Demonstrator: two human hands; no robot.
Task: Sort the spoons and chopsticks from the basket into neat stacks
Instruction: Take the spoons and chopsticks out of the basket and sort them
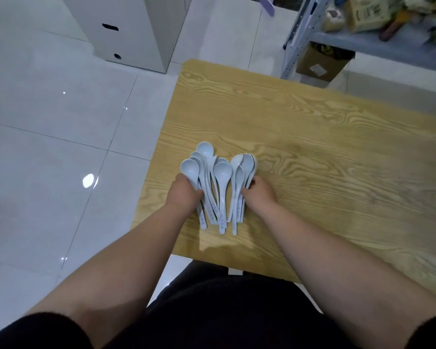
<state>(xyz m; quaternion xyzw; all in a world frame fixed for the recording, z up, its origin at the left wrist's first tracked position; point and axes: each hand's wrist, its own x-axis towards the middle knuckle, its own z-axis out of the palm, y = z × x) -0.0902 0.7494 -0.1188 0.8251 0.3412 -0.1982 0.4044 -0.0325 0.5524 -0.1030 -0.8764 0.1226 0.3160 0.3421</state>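
Note:
Several pale blue-white soup spoons lie in a loose fan on the wooden table, bowls pointing away from me, handles toward me. My left hand grips the left side of the bunch, fingers curled round the handles. On the right side, my right hand holds a few nested spoons with curled fingers. No chopsticks and no basket are in view.
The table's left edge runs close beside the spoons, with white tiled floor beyond. A white cabinet stands at the back. A metal shelf with boxes and a cardboard box stands at the back right.

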